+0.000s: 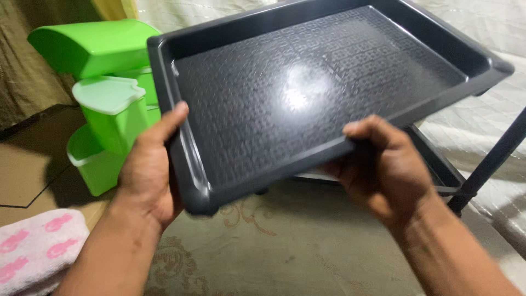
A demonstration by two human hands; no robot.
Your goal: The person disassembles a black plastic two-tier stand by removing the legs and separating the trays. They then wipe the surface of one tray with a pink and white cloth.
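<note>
In the head view, a dark grey plastic tray [307, 93] with a raised rim and a patterned, glossy floor is held up in the air, tilted so that its near corner dips toward the lower left. A bright patch of light is reflected near the middle of its floor. The left hand [150, 170] is clamped on the tray's left edge, with the thumb laid over the rim and the fingers hidden beneath. The right hand [383, 170] is closed on the near long edge, thumb on top of the rim and fingers curled under it. The two hands are kept well apart, one at each end of the near side.

Under the tray, at the right, a second dark tray [438, 170] of the same kind is partly seen, joined to a black post [490, 161] that slants up toward the right edge of the view. To the left, a bright green plastic stand [104, 104] with stacked, lidded bins is seen just beside the held tray. A beige patterned cloth [296, 252] is spread below the hands, and a white towel with pink marks [35, 246] is seen at the lower left corner.
</note>
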